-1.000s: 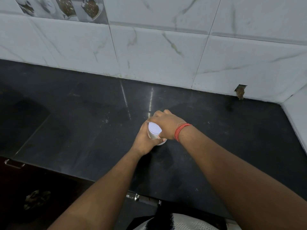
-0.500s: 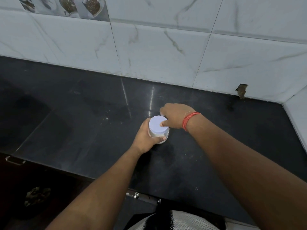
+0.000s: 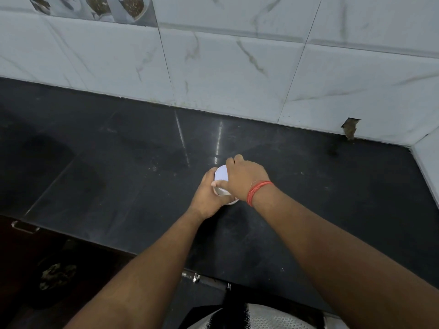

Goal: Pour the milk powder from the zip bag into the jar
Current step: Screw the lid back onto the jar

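A small jar (image 3: 223, 192) with a white lid (image 3: 220, 174) stands on the black counter (image 3: 118, 186) near the middle of the view. My left hand (image 3: 206, 198) wraps around the jar's body from the left. My right hand (image 3: 244, 179), with a red thread band on its wrist, lies over the lid and grips its rim. Most of the jar is hidden by the two hands. No zip bag is in view.
White marble-look wall tiles (image 3: 225, 74) rise behind the counter, with a chipped hole (image 3: 350, 127) at the right. A side wall (image 3: 427, 160) closes the right end. Metal drawer handles (image 3: 204, 280) sit under the front edge.
My right hand slid off to the right of the lid, baring it, and has now come back over it. My left hand has stayed on the jar.
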